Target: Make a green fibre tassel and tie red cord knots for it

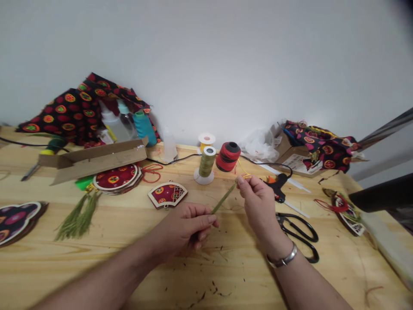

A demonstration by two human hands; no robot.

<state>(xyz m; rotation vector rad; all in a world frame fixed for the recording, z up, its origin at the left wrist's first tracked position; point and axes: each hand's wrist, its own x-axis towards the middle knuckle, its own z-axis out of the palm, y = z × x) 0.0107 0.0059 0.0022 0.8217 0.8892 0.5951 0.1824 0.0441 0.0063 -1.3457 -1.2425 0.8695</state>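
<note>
A thin olive-green thread bundle [224, 199] is stretched taut between my two hands above the wooden table [97, 262]. My left hand [187, 226] pinches its lower end between thumb and forefinger. My right hand [256, 200] pinches the upper end, where a short yellow thread [245, 175] loops out. A metal bracelet sits on my right wrist. Just behind the hands stand an olive-green spool [206, 162], a red spool [228, 156] and a small yellow spool [206, 140].
Black scissors [298, 234] and a glue gun [277, 186] lie to the right. A fan-shaped ornament [167, 193], a green tassel [77, 215], stacked round ornaments [116, 176], a cardboard box [93, 160] with bottles and patterned fabric [77, 110] are on the left. More fabric [322, 148] lies at the right back.
</note>
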